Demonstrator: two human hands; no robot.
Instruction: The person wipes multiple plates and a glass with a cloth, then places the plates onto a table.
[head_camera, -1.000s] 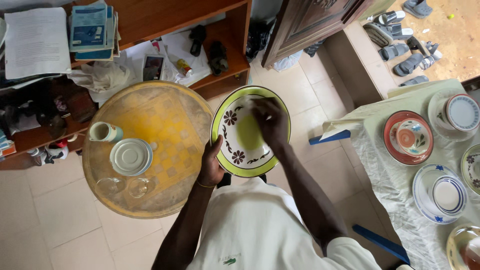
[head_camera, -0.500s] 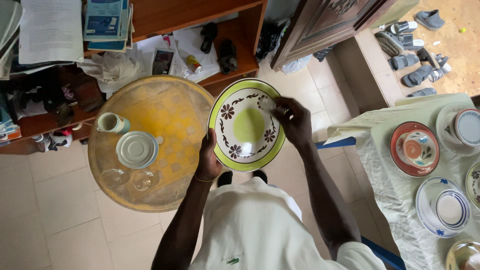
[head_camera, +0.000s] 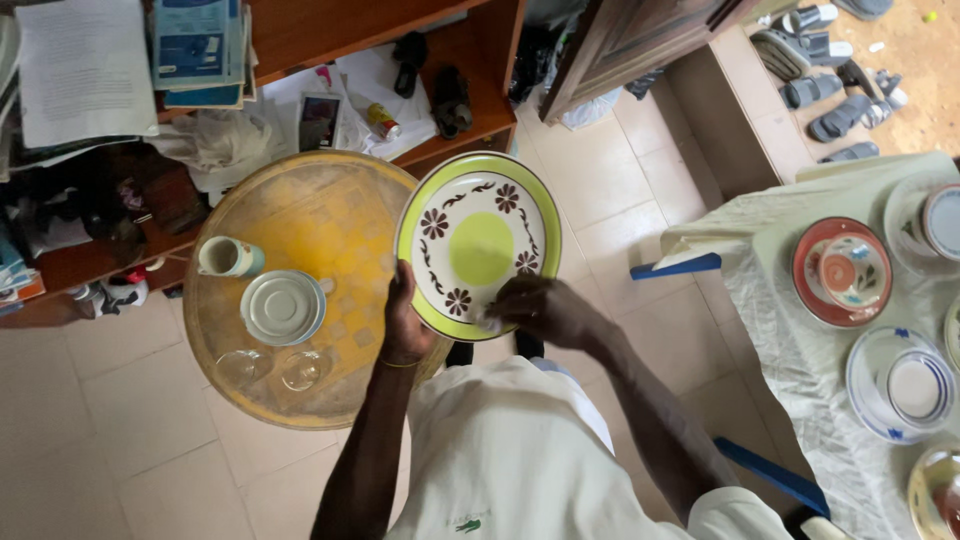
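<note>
Green-rimmed plate (head_camera: 478, 245) gripped by left hand (head_camera: 405, 325); right hand (head_camera: 545, 310) fingers (head_camera: 505, 305) curled on rim.

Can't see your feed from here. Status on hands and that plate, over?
Left hand grips green-rimmed plate at its edge. Right hand presses small white wad on lower rim. Plate held above round tray table; nothing in the way.

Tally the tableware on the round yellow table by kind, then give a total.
Mug: 1
Stack of pale saucers: 1
Clear glasses: 2
Total: 4

The green-rimmed flowered plate is not counted: the left hand holds it above the round table and the right hand touches its near rim.
</note>
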